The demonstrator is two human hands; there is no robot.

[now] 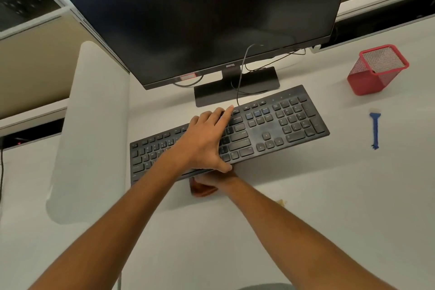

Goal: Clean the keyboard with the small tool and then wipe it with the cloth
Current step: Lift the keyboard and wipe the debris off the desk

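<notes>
**Keyboard lifted at front edge; cloth work under way beneath it**

The keyboard (259, 129) lies at an angle on the white surface (329, 207), just in front of the monitor stand (237, 88). Its front edge appears raised near the middle.

Left hand (207, 141): spread across the key area, fingers straight and reaching toward the rear edge, thumb hooked over the front edge. It steadies and tilts the keyboard.

Right hand (211, 180): tucked under the raised front edge and largely hidden by the keyboard and the left hand. Its grip cannot be determined. A reddish-brown item, probably the cloth (202, 189), lies directly at this hand on the surface; whether the fingers hold it or only press it is not visible.

The small tool (375, 130), blue and slender, lies on the surface well to the right of the keyboard, with no hand on it. A red mesh cup (376, 70) stands behind it.

Step in hand (judgement): the tool is set aside, so the work appears to be in the wiping stage, at the underside or the front edge.

Next move (judgement): keep the left hand firm so the keyboard does not slide toward the stand or strain its cable (240, 82), then draw the cloth along the edge. Dust is visible around the arrow keys; that area needs a pass on the top face.
</notes>
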